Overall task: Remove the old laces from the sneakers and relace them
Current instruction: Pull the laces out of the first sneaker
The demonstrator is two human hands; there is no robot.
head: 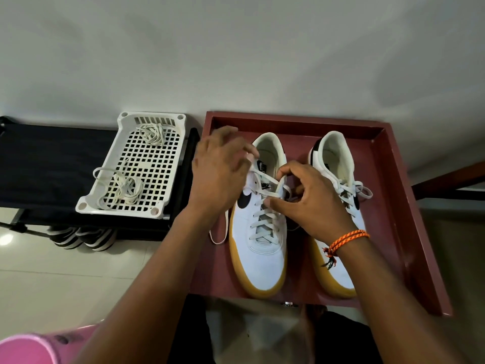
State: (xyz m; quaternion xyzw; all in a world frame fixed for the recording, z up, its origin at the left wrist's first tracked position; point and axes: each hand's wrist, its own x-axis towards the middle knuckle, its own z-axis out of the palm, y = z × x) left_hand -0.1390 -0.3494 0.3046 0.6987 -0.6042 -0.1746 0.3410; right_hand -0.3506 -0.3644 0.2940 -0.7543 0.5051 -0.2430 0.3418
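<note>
The hands (262, 185) hide the knot, perhaps half-tied.

Soft, even indoor light (glare spot on the floor tiles (6, 239)), blurred left hand (219, 170), wide-angle bending at edges.

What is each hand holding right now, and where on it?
Both hold the lace of the left sneaker near its top eyelets: right hand pinches a loop, left hand grips the other end.

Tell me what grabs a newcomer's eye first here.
Two white sneakers with yellow soles sit side by side in a red tray. Both hands work the lace of the left sneaker: left hand, right hand. Left of the tray, a white basket holds two loose lace bundles.
</note>
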